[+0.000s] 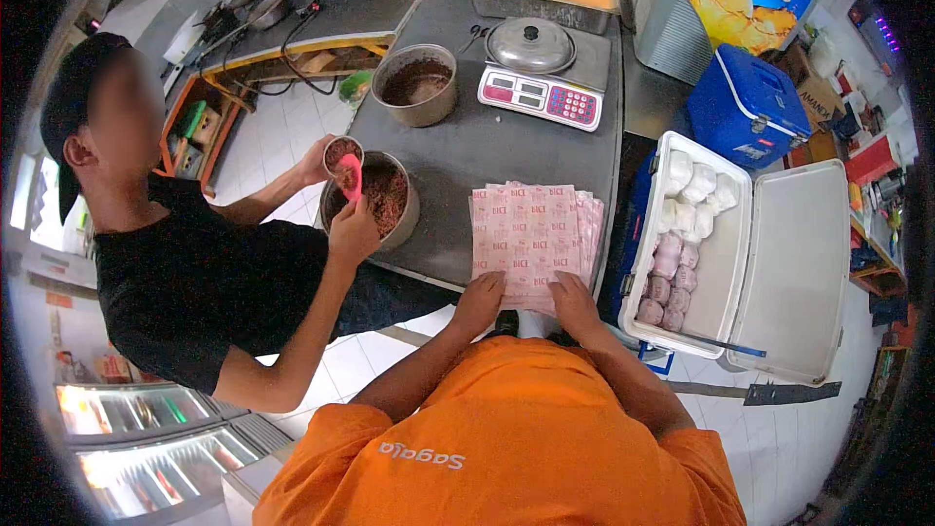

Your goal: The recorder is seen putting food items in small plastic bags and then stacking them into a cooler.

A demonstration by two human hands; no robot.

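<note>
A stack of pink printed wrapping paper [524, 230] lies on the near end of the dark worktop [467, 161], its lower edge towards me. My left hand [480, 301] grips the near left corner of the paper. At the near right corner, my right hand [577, 303] has its fingers curled on the sheets in the same way. Several sheets fan out slightly on the right side. How many sheets each hand pinches cannot be seen.
A co-worker [212, 270] on the left spoons reddish-brown food with a pink spoon [349, 177] into a cup [342, 152] over a metal pot [410, 215]. Beyond are another pot [414, 106], a lidded scale [544, 98] and a covered tray [540, 0]. An open cooler [719, 263] holds wrapped bundles.
</note>
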